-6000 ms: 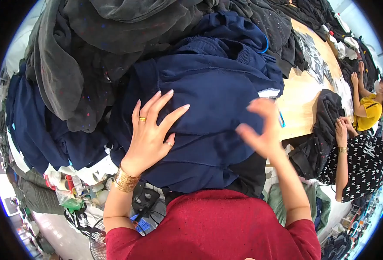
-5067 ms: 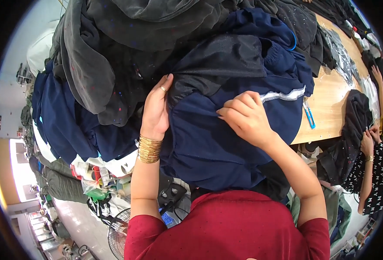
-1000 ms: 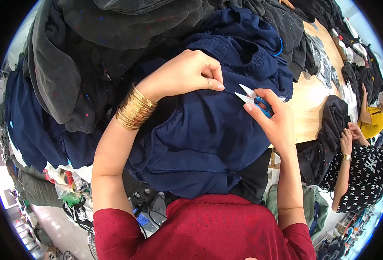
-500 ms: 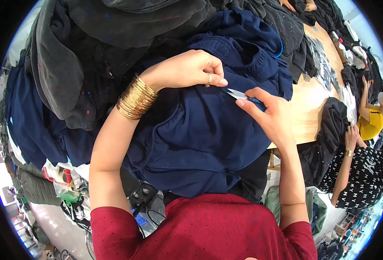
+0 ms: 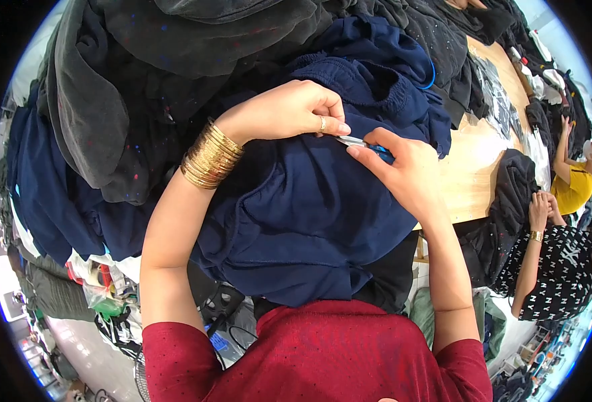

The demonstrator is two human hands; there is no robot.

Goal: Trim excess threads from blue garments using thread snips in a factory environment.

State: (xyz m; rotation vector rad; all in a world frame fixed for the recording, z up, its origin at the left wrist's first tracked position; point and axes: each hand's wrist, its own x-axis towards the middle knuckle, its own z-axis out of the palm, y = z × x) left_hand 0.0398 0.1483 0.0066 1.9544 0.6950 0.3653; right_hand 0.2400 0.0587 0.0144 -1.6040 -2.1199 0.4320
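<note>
Two hands: left (image 5: pixel 292 110) pinches one navy garment (image 5: pixel 309 214), right (image 5: pixel 403 171) grips one snipper (image 5: pixel 359 142).

The right hand (image 5: pixel 406 175) now brings the small blue-handled thread snips (image 5: pixel 361 143) right against the left hand (image 5: pixel 289 110), pinching the navy blue fabric garment (image 5: pixel 309 214).

navy garment (image 5: pixel 309 214) draped rumpled, small blue-handled snips (image 5: pixel 363 143) on it
</note>
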